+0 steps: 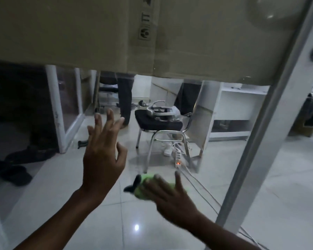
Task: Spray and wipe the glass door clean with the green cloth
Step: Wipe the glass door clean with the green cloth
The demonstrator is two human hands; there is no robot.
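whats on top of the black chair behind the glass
On the black chair seat lies a white headset-like device with some clear plastic wrapping beside it. What the device is exactly, and anything beneath it, cannot be made out.

L hand [102,159] raised, fingers [107,121] spread; R hand [170,197] flat, fingers straight.

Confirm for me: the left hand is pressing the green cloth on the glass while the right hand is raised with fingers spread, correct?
Not quite: the hands are swapped. In the head view, the right hand presses the green cloth on the glass door, and the left hand is raised with fingers spread, holding nothing.
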